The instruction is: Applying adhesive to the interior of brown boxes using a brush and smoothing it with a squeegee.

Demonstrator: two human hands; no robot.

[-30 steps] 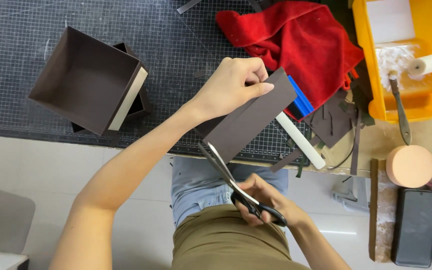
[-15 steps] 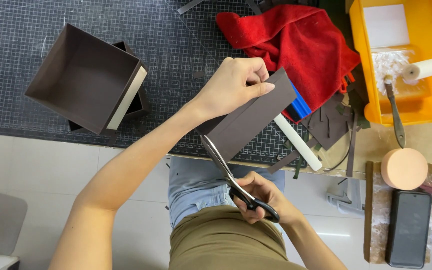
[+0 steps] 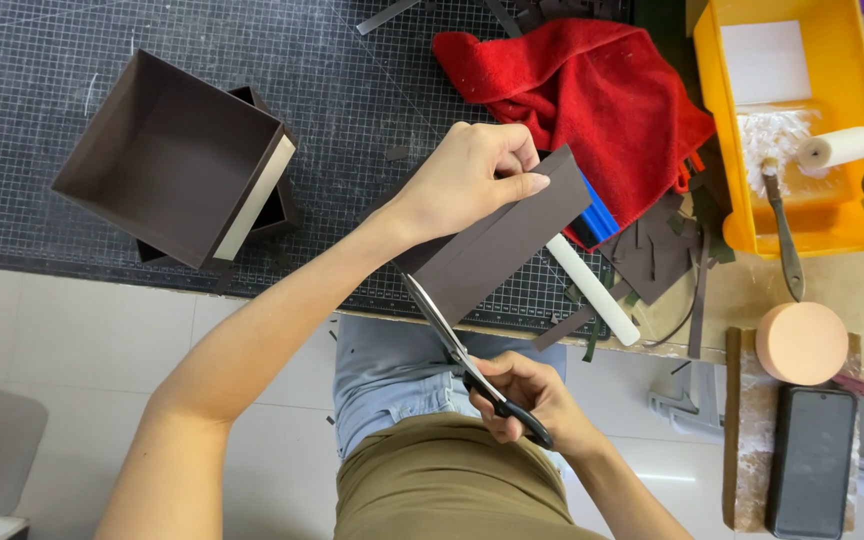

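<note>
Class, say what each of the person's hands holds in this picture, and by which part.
Left hand pinches the dark brown card strip at its upper end; right hand grips the scissors by the black handles.

Single head-worn view, straight down and close, over the cutting mat point(image 3: 352, 90) at the table edge.

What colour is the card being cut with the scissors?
Dark brown card, seen in the head view, cut by scissors.

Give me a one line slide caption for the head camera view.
Left hand holds a dark brown card strip while right hand cuts it with scissors over a gridded cutting mat.
</note>
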